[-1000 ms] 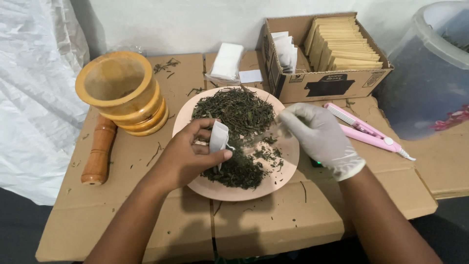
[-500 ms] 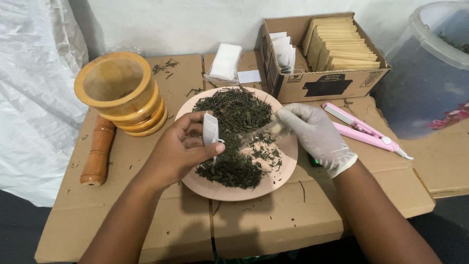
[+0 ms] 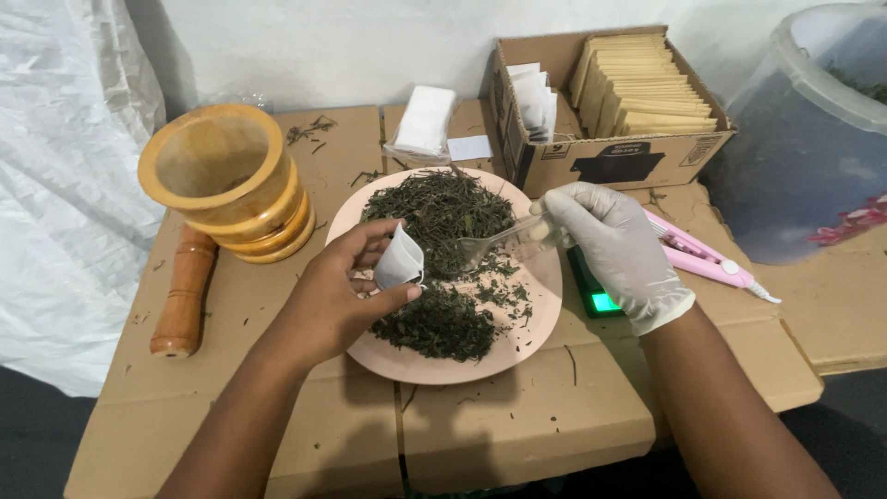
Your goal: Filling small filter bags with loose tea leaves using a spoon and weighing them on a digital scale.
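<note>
Your single head camera looks steeply down, close over the plate at frame centre, wall along the top.

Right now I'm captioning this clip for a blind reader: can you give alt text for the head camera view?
A bare left hand holds a small white paper sachet open over a round pink plate heaped with dried green leaves, while the white-gloved right hand brings a clear plastic spoon towards it. A wooden mortar stands at left.
</note>
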